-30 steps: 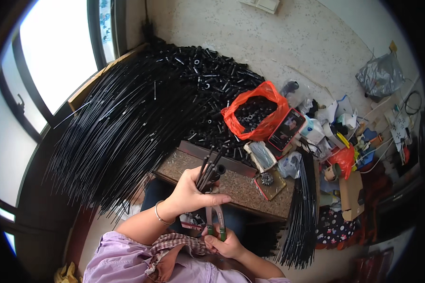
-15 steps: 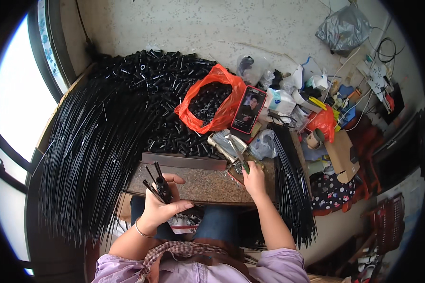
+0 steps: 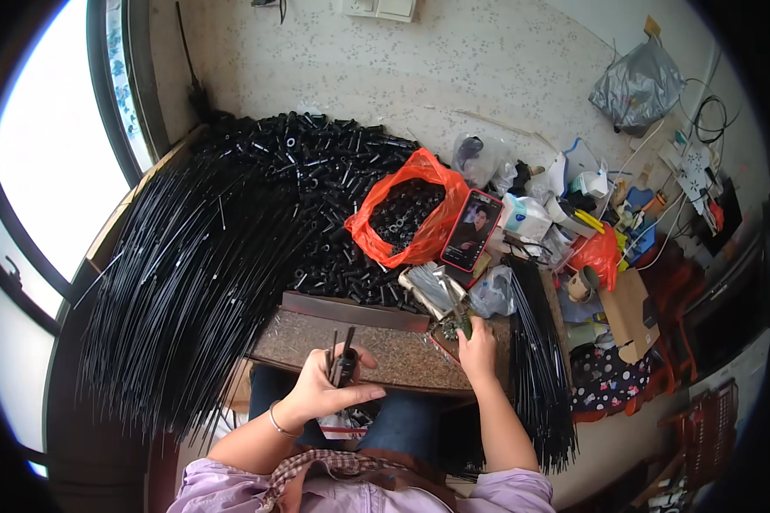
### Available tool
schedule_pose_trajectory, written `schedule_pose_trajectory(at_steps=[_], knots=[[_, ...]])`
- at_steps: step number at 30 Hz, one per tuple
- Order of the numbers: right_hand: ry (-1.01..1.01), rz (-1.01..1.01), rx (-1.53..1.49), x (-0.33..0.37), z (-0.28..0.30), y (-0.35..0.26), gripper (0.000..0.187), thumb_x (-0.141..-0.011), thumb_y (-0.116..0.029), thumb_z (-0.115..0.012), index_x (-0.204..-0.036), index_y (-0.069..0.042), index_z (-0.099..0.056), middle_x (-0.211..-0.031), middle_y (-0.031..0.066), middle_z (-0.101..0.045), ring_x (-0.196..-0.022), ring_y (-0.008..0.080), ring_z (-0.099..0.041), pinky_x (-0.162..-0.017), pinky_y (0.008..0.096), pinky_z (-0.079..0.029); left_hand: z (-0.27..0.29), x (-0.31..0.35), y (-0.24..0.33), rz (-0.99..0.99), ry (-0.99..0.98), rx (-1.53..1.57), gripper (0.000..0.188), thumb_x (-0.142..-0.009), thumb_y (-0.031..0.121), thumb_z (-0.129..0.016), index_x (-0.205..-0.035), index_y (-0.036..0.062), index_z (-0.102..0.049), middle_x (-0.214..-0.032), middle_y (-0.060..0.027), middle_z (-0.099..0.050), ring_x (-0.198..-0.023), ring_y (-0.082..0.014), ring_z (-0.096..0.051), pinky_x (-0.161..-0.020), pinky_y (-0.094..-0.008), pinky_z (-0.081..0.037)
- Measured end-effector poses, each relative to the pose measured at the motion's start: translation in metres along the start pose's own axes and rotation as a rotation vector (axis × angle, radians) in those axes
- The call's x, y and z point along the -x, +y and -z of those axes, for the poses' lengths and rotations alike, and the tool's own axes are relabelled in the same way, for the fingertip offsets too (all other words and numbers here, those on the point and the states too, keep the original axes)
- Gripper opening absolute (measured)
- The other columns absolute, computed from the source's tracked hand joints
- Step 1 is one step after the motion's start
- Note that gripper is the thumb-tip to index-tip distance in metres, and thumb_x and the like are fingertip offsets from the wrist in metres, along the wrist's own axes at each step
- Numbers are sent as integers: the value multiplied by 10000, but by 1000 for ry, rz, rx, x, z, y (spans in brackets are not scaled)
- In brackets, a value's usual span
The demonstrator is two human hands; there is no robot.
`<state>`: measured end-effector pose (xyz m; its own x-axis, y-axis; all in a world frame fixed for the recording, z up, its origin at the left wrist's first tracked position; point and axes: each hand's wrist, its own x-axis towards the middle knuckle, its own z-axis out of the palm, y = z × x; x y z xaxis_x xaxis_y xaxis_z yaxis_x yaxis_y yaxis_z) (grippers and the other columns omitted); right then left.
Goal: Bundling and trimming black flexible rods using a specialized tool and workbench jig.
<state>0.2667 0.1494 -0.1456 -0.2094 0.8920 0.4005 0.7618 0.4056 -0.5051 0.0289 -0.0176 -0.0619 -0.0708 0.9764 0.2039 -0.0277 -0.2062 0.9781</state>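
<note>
My left hand is closed round a black tubular part and a few thin black rods, held upright before the table's front edge. Its thumb points right. To the right, my right hand grips a slim metal hand tool with a green handle; its exact kind is unclear. The tool's handle end is over a small tray with tiny metal bits, partly hidden by the hand. Beyond lies a heap of black tubular parts. An orange-red plastic bag stands open, holding small black rings.
Long black rods spread over the table's left side, and another bundle hangs at the right. A dark bar borders the heap on the speckled tabletop. A phone leans beside the bag, near plastic wraps and a cardboard box.
The whole view has shifted, so the table sits lower and farther right. My left hand has moved slightly right with its parts. My right hand stays by the tray, still gripping the tool.
</note>
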Motion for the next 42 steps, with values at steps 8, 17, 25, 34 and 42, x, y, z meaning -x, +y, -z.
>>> schedule_pose_trajectory(at_steps=[8,17,25,34,42], knots=[[-226,-284,-1618,67,39,-156,247,-768,-22,-650,-916,-41,-454,-763,29,-532,-652,92,-508,-583,203,-411,-28,3,17,-131,42,1,630,-630,133,-809,-1170,5,-512,-588,74,-497,-543,1,-428,-491,-164,-334],[-261,-174,-1695,92,51,-188,294,-758,21,-640,-967,-33,-440,-827,53,-529,-737,107,-531,-695,228,-435,-26,30,27,-200,166,36,743,-598,176,-831,-1221,-14,-475,-591,89,-425,-552,7,-374,-509,-158,-317],[68,316,-1045,97,46,-194,317,-744,48,-643,-967,-27,-432,-841,64,-539,-753,140,-550,-691,257,-456,-23,34,24,-397,277,-266,918,-621,264,-817,-1332,-19,-310,-827,-4,-579,-673,-50,-462,-642,-208,-417],[-574,-176,-1373,84,87,-168,248,-832,-137,-606,-970,12,-464,-762,82,-545,-501,112,-491,-467,221,-416,30,37,47,-191,72,222,678,-693,168,-760,-1232,-55,-414,-553,43,-471,-488,-29,-409,-473,-177,-309],[-1098,-98,-768,110,92,-165,236,-888,-86,-495,-1074,56,-529,-751,69,-601,-571,87,-542,-512,197,-417,40,32,48,-152,50,54,588,-587,166,-835,-1081,-3,-564,-623,98,-439,-546,4,-351,-489,-168,-268]])
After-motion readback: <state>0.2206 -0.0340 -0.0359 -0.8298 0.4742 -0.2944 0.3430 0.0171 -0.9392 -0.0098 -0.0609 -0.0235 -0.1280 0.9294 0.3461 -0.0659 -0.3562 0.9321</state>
